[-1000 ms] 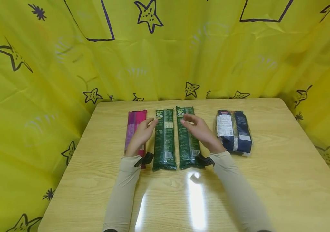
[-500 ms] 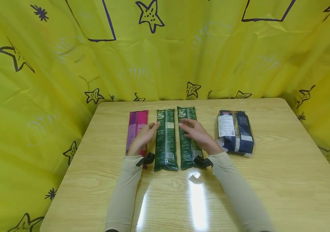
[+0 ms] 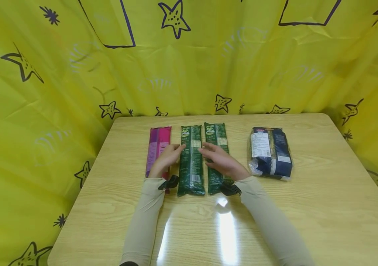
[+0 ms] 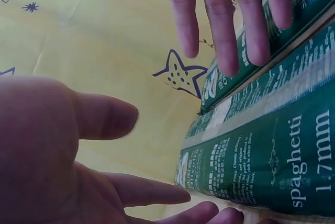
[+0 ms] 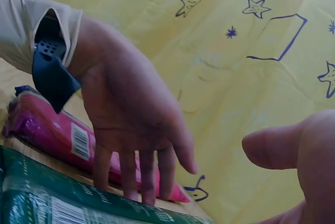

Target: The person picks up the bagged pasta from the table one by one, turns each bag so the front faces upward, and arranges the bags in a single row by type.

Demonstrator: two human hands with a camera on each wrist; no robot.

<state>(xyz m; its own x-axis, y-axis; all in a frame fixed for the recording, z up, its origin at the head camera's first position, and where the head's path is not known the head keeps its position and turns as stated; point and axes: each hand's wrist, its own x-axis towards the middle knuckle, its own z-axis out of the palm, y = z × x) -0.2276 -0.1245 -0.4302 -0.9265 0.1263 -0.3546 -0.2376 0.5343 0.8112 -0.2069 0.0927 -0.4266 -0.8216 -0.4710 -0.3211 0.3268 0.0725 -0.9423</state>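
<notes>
The table [image 3: 99, 214] spreads beneath your left hand [image 3: 166, 159] and right hand [image 3: 223, 161], and the green packet [image 3: 191, 168] you seem to be working on lies flat between them; the pink packet [image 3: 159, 142] is beneath and outside your left hand, the second green packet [image 3: 214, 181] runs under your right, and the navy bag [image 3: 272, 153] sits beyond your right wrist. Both hands have straight fingers with thumbs standing apart, and neither grips anything; whether they touch the packet, you cannot tell. To take it well, you likely want to bring both palms in evenly, slip your right fingertips into the narrow gap between the two green packets, and support the long pack near its middle. The right wrist view shows what the head view hides: your left fingers [image 5: 148, 182] pointing down between pink and green. Only the left wrist view makes the spaghetti print [image 4: 297, 161] easy to read.
</notes>
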